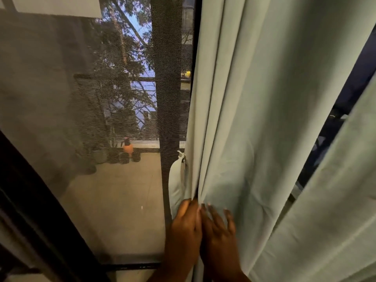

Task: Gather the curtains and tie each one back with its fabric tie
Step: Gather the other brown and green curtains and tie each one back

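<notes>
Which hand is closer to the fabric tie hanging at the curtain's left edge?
Left. The left hand sits just below the fabric tie, beside its lower end. The right hand lies flat on the curtain, farther right.

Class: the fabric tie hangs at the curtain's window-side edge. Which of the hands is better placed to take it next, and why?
Probably the left hand: it grips the curtain edge just below the fabric tie. The right hand lies flat on the folds, farther away.

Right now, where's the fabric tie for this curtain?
In the head view the fabric tie hangs just left of the curtain, against the mesh screen, directly above the left hand.
</notes>
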